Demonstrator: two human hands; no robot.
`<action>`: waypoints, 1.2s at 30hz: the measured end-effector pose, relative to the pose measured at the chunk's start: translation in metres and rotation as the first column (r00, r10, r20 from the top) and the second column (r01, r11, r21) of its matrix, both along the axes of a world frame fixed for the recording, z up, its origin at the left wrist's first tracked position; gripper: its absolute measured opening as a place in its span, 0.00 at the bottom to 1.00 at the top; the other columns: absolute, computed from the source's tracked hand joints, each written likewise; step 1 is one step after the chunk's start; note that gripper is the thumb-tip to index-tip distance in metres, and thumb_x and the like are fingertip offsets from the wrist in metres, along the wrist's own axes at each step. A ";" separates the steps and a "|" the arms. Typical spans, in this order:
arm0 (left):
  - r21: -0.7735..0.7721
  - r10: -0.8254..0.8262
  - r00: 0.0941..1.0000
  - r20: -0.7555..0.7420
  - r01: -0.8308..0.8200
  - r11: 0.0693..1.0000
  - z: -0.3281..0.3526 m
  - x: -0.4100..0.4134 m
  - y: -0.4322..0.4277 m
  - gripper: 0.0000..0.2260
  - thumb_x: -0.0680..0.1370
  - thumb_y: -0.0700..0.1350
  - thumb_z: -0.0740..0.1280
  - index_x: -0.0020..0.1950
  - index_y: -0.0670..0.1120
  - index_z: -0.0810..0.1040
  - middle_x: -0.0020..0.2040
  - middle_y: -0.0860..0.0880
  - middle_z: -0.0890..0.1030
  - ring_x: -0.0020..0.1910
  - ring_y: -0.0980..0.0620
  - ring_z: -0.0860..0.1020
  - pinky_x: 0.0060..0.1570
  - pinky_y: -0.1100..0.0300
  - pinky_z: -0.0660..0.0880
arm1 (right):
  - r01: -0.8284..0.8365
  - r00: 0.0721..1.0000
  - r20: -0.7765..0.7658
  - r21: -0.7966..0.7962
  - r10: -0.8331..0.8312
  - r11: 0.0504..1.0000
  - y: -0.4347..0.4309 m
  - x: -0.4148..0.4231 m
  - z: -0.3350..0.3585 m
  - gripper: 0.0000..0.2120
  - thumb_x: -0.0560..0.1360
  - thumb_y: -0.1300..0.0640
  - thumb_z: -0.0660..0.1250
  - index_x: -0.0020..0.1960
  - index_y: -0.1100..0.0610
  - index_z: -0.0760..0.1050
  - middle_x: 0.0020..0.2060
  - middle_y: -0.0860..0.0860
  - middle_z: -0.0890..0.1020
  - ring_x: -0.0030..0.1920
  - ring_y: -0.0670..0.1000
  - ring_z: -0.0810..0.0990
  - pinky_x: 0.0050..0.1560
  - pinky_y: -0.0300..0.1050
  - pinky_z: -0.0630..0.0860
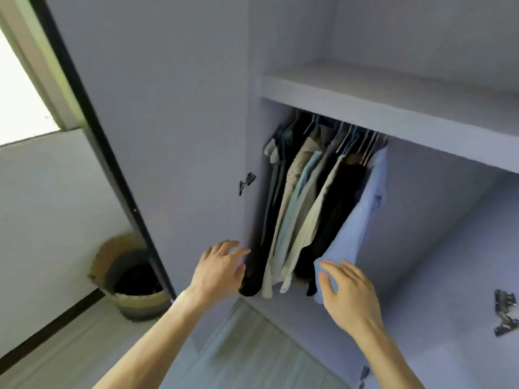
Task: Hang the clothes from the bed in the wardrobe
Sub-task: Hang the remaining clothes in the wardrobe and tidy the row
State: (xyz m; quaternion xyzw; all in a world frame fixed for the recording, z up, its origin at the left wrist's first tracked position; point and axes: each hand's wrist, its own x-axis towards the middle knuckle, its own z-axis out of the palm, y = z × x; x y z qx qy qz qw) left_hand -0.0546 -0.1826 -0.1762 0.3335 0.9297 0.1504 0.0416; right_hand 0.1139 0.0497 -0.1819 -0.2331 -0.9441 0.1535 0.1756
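W/ both hands empty & fingers loose, left hand point(217, 272) by wardrobe point(252, 136) side wall, right hand point(348, 296) at hem of blue shirt point(365, 214), last on right of clothes point(303, 192) hung under shelf point(365, 102), smooth hem down gently w/o tugging it off hanger point(372, 148).

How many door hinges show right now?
2 clearly: left hinge beside the hanging clothes, right hinge at the frame's edge; a dark piece at the bottom may be another.

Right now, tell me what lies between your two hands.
Head view: the lower ends of the hanging clothes, black, cream and pale blue, fill the gap between the left hand and right hand.
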 end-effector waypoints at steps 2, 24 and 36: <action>-0.062 0.094 0.994 0.064 -0.090 0.994 -0.031 0.024 -0.056 0.21 0.81 0.53 0.60 0.74 0.61 0.67 0.76 0.53 0.67 0.76 0.49 0.62 0.73 0.53 0.61 | -0.160 0.965 0.193 -0.108 0.179 0.981 -0.047 -0.006 -0.034 0.18 0.81 0.44 0.56 0.67 0.43 0.76 0.67 0.38 0.76 0.74 0.47 0.66 0.72 0.46 0.64; -0.238 0.810 -0.519 0.275 -0.852 -0.466 -0.096 0.524 -0.291 0.20 0.82 0.50 0.58 0.75 0.55 0.68 0.74 0.53 0.69 0.73 0.51 0.65 0.71 0.52 0.62 | -0.776 -0.630 0.388 -0.334 0.673 -0.534 -0.462 0.069 -0.097 0.16 0.81 0.45 0.61 0.68 0.41 0.75 0.68 0.38 0.75 0.72 0.47 0.68 0.69 0.44 0.67; -0.303 0.241 -0.935 0.261 -0.317 -0.899 -0.087 0.703 -0.101 0.20 0.82 0.50 0.60 0.74 0.55 0.70 0.73 0.55 0.72 0.72 0.53 0.68 0.70 0.56 0.65 | -0.243 -0.917 0.390 -0.379 0.084 -0.893 -0.472 0.270 -0.086 0.20 0.83 0.43 0.53 0.75 0.39 0.65 0.75 0.39 0.66 0.78 0.47 0.59 0.75 0.46 0.60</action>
